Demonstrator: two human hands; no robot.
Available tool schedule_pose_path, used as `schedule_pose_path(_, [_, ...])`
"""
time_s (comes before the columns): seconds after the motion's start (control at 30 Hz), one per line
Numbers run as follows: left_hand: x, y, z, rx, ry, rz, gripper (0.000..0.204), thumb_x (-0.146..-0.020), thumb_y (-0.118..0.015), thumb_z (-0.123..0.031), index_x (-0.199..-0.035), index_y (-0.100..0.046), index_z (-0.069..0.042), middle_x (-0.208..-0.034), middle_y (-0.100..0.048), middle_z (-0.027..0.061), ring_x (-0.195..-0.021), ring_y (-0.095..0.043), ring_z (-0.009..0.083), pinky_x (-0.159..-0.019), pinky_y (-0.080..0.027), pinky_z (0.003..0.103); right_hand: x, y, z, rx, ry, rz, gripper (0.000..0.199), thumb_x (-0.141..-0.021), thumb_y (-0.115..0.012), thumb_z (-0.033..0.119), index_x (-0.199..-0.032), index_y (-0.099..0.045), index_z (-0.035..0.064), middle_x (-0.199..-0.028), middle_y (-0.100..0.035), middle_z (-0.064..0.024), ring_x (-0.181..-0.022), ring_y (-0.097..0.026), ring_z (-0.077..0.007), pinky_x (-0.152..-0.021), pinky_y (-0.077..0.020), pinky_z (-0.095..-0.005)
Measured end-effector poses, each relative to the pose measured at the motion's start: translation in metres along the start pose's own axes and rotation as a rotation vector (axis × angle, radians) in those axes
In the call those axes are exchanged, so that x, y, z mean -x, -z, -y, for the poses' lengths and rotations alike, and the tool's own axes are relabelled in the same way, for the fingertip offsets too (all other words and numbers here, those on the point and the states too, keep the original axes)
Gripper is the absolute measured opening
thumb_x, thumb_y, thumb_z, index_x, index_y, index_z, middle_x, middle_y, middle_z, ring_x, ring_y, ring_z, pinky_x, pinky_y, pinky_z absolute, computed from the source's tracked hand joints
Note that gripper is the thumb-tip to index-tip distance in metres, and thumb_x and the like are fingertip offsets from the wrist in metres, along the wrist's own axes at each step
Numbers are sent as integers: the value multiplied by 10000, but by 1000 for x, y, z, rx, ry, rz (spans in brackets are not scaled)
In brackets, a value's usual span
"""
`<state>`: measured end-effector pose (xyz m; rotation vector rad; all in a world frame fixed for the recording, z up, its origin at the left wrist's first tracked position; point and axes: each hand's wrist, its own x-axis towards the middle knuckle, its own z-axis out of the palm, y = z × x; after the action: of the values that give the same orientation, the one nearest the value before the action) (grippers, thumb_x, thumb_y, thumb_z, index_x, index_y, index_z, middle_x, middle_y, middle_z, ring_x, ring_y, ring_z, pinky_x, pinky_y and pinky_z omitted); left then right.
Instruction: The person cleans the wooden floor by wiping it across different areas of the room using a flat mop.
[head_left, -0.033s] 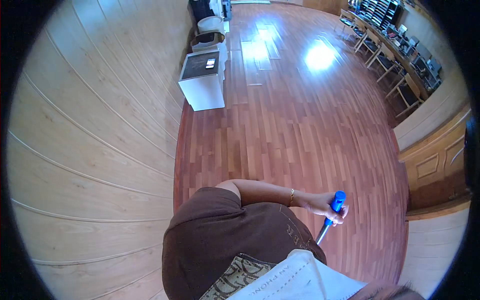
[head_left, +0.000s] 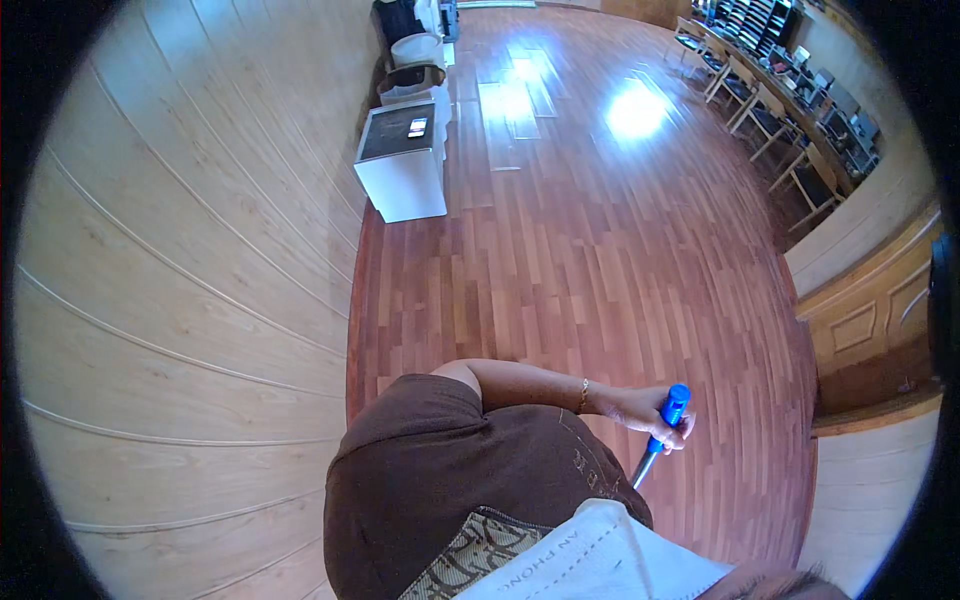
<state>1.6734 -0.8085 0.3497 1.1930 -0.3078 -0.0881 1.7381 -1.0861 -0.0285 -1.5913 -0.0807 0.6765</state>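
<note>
My left arm reaches across my brown shirt (head_left: 430, 480) to the right, a gold-coloured bracelet at the wrist. My left hand (head_left: 645, 410) is wrapped round the blue grip (head_left: 677, 398) of a slim metal pole (head_left: 642, 470). The grip's blue top stands out above the fingers. From there the pole slants down and to the left until my clothing hides it, so what is on its lower end cannot be seen. My right hand is out of sight.
Reddish wood floor (head_left: 560, 270) stretches ahead. Pale panelled wall (head_left: 190, 300) runs along the left, with a white cabinet (head_left: 402, 185) against it carrying a phone (head_left: 417, 127). Chairs (head_left: 810, 180) line a long desk at far right. A wooden door (head_left: 865, 325) is nearer, right.
The room has shifted very slightly leftward in the picture. My left hand keeps the same hold on the pole.
</note>
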Motion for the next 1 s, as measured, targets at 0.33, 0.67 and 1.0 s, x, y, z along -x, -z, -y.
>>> schedule_pose_path(0.33, [0,-35,19,42,194,113,119,-814,-705,-91,-816,-615,-14,-767,-639,59,-754,-622,137,-706,-493,292,39,19,5,322,127,12,325,-770,-705,287,-690,-576,0,-619,-574,-151,-566,-536,-252,-558,-447,-406])
schedule_pose_path(0.67, [15,-35,-57,-176,-25,39,157,-797,-739,-126,-794,-615,-31,-740,-623,26,-689,-578,118,-615,-440,284,48,-10,47,663,234,122,310,-770,-703,283,-708,-580,5,-631,-574,-182,-573,-547,-307,-569,-453,-420])
schedule_pose_path(1.0, [100,-58,-143,-915,-480,-234,130,-755,-733,-84,-743,-604,-72,-681,-601,55,-629,-604,235,-563,-428,336,19,-115,123,638,482,406,227,-719,-713,222,-820,-636,34,-789,-622,-225,-755,-634,-372,-640,-484,-430])
